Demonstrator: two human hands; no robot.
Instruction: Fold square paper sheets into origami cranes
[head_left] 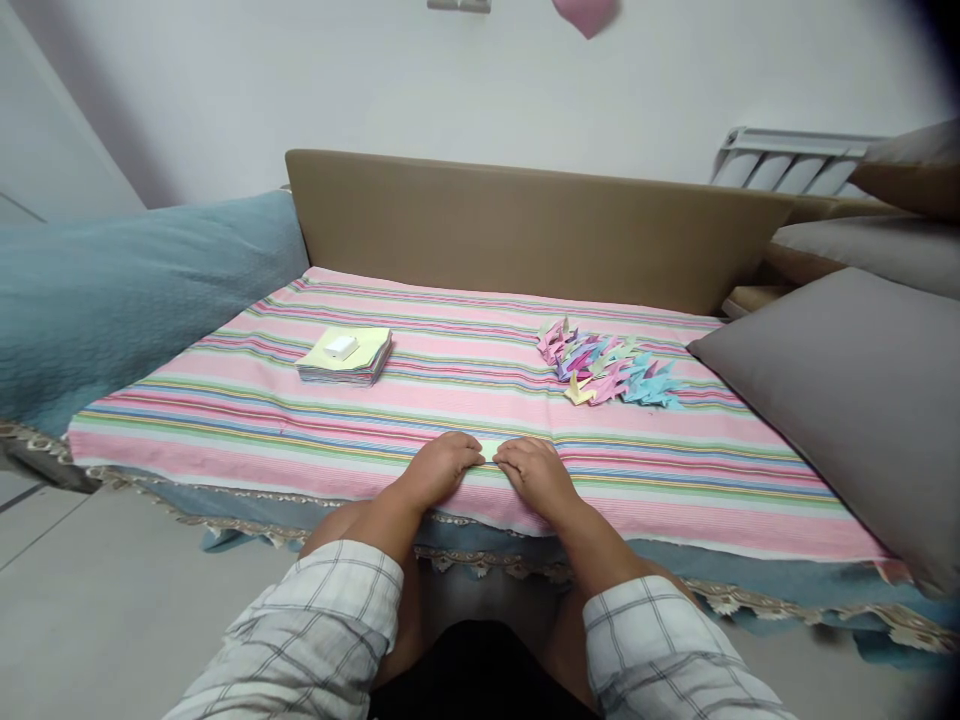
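Between my two hands is a small piece of pale green paper (490, 450), mostly covered by my fingers, just above or on the striped cloth (450, 385). My left hand (444, 468) has its fingers closed on the paper's left side. On the right side, my right hand (534, 474) pinches it with curled fingers. Several folded paper cranes (607, 365) in pink, purple, yellow and blue sit in rows beyond my right hand. Farther left lies a stack of coloured paper sheets (360, 345), yellow on top, with a small white box-like object (341, 347) resting on it.
The striped cloth covers a sofa seat with a brown backrest (510, 220). A blue-covered armrest (150, 290) is on the left. Grey cushions (847, 400) are piled on the right. Behind the sofa, a white radiator (795, 165) stands by the wall.
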